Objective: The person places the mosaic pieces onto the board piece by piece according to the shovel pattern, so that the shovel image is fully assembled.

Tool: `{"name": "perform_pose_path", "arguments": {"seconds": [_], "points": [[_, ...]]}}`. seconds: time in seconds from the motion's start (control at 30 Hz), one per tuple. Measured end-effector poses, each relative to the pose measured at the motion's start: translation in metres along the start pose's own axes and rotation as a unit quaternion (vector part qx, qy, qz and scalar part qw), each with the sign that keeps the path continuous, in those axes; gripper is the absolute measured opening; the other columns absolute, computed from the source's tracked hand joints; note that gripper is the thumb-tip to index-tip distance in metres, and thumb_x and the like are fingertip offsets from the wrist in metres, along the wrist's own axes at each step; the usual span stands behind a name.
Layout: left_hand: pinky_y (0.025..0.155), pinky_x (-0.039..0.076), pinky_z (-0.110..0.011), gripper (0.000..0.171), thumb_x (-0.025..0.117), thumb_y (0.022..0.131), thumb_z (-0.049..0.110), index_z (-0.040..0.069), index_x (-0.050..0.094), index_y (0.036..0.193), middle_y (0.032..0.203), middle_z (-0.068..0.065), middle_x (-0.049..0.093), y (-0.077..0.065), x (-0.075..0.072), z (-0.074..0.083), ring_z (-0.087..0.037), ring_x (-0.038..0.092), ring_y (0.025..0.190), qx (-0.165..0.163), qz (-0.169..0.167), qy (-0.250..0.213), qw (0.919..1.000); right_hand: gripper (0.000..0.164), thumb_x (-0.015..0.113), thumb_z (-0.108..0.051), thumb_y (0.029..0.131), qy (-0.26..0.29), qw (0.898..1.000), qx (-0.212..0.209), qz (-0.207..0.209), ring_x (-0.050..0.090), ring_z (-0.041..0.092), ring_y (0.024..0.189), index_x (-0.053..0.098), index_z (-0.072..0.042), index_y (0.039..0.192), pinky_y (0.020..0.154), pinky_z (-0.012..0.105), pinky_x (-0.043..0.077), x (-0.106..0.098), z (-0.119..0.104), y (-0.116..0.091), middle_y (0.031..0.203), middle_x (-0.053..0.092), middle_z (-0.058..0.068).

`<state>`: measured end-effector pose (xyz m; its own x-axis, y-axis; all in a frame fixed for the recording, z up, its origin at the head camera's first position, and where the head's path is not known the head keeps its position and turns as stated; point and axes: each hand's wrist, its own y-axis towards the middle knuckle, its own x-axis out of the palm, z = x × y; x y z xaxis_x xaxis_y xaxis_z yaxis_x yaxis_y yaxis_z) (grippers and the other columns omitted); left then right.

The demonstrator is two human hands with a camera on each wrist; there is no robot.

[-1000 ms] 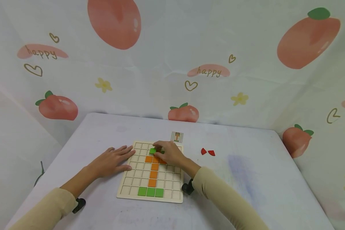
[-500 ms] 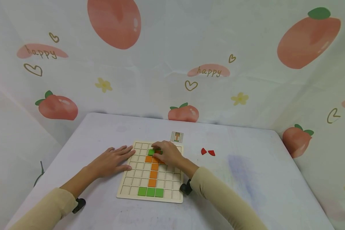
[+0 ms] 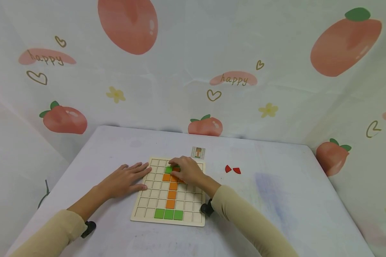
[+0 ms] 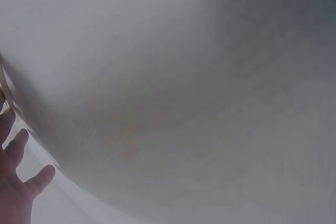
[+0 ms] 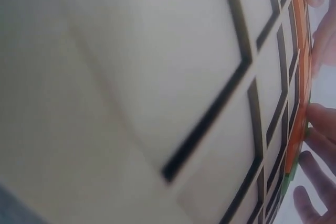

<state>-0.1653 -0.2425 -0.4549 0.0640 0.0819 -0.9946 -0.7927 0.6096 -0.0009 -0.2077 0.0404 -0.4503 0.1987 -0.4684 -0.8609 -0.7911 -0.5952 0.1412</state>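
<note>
A light wooden grid board lies on the table in the head view, holding a column of orange square tiles and a bottom row of green tiles. Over its upper part, my right hand has curved fingers, thumb and index fingertip at the edges of a green square tile. That hand partly hides the tiles beneath it. My left hand lies flat and spread, its fingertips on the board's left edge. Part of the left hand's fingers shows in the left wrist view.
A small patterned card lies just beyond the board's top edge. To the right are two red wedge-shaped pieces. The white table meets a fruit-printed cloth backdrop at the back.
The green tile at the right fingertips has shifted slightly left and toward the person, settling into line with the grid. The right hand moved slightly left with it; the left hand stayed still.
</note>
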Motion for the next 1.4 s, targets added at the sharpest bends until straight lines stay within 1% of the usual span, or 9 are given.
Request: {"name": "perform_pose_path", "arguments": {"seconds": [0.23,0.53,0.67,0.8,0.93,1.07,1.27,1.37,1.4], "points": [[0.103,0.038,-0.061,0.072,0.054,0.096,0.059,0.014,0.044,0.152,0.156,-0.009,0.04,0.0,-0.001,0.001,-0.035,0.039,0.142,0.002,-0.001,-0.001,1.0,0.037,0.075,-0.021,0.091,0.004,1.0,0.0,-0.003,0.063,0.016,0.104,0.067,-0.009,0.125,0.098,0.034,0.047,0.001,0.0,0.001,0.112,0.073,-0.001],[0.103,0.038,-0.061,0.073,0.053,0.096,0.06,0.014,0.044,0.152,0.156,-0.009,0.04,0.0,0.0,0.0,-0.036,0.039,0.142,0.001,-0.002,-0.002,1.0,0.034,0.074,-0.021,0.091,0.001,1.0,-0.005,0.001,0.064,0.016,0.104,0.07,-0.01,0.123,0.097,0.034,0.048,0.001,0.0,0.002,0.111,0.074,-0.002],[0.103,0.039,-0.06,0.072,0.052,0.096,0.06,0.015,0.045,0.151,0.156,-0.009,0.04,0.0,0.0,0.0,-0.035,0.039,0.141,0.003,0.0,-0.002,1.0,0.037,0.075,-0.022,0.091,-0.007,1.0,-0.007,-0.003,0.064,0.016,0.104,0.069,-0.01,0.125,0.096,0.033,0.049,0.0,0.0,0.002,0.111,0.074,-0.002],[0.103,0.038,-0.062,0.072,0.053,0.095,0.06,0.015,0.045,0.151,0.156,-0.01,0.041,0.0,-0.001,0.001,-0.036,0.039,0.141,0.001,0.0,-0.004,1.0,0.041,0.073,-0.024,0.092,-0.002,1.0,-0.012,-0.012,0.065,0.016,0.108,0.066,-0.009,0.13,0.096,0.033,0.049,-0.004,0.002,-0.001,0.114,0.073,-0.001],[0.103,0.037,-0.063,0.072,0.055,0.095,0.059,0.014,0.045,0.151,0.155,-0.011,0.042,0.0,-0.001,0.002,-0.036,0.039,0.141,0.001,0.004,-0.007,1.0,0.044,0.073,-0.026,0.092,0.011,1.0,-0.001,-0.022,0.064,0.017,0.113,0.064,-0.01,0.132,0.098,0.037,0.048,-0.014,0.01,-0.011,0.117,0.072,-0.001],[0.103,0.038,-0.062,0.072,0.057,0.095,0.057,0.013,0.046,0.151,0.155,-0.011,0.042,0.0,-0.001,0.002,-0.036,0.04,0.141,0.003,0.008,-0.005,1.0,0.044,0.075,-0.023,0.09,0.028,0.999,0.018,-0.022,0.064,0.017,0.115,0.065,-0.009,0.131,0.102,0.042,0.045,-0.029,0.025,-0.025,0.114,0.073,-0.001],[0.102,0.039,-0.061,0.072,0.056,0.095,0.057,0.013,0.046,0.15,0.154,-0.011,0.043,0.0,-0.002,0.002,-0.036,0.041,0.14,0.005,0.008,0.003,1.0,0.046,0.077,-0.018,0.088,0.017,0.999,0.031,0.006,0.062,0.023,0.118,0.065,-0.007,0.131,0.104,0.049,0.041,-0.052,0.056,-0.053,0.112,0.074,0.002],[0.102,0.039,-0.062,0.072,0.056,0.095,0.058,0.013,0.046,0.151,0.155,-0.011,0.042,0.0,-0.002,0.002,-0.036,0.041,0.14,0.004,0.007,0.0,1.0,0.046,0.078,-0.016,0.087,0.009,0.999,0.038,0.02,0.063,0.025,0.118,0.065,-0.006,0.13,0.102,0.05,0.043,-0.063,0.072,-0.069,0.112,0.074,0.003],[0.102,0.039,-0.062,0.072,0.056,0.095,0.058,0.013,0.045,0.151,0.155,-0.011,0.042,0.0,-0.002,0.001,-0.036,0.041,0.14,0.004,0.007,0.0,1.0,0.046,0.078,-0.015,0.087,0.012,0.999,0.041,0.024,0.064,0.026,0.115,0.066,-0.005,0.13,0.099,0.05,0.046,-0.067,0.076,-0.074,0.113,0.074,0.004]]}}
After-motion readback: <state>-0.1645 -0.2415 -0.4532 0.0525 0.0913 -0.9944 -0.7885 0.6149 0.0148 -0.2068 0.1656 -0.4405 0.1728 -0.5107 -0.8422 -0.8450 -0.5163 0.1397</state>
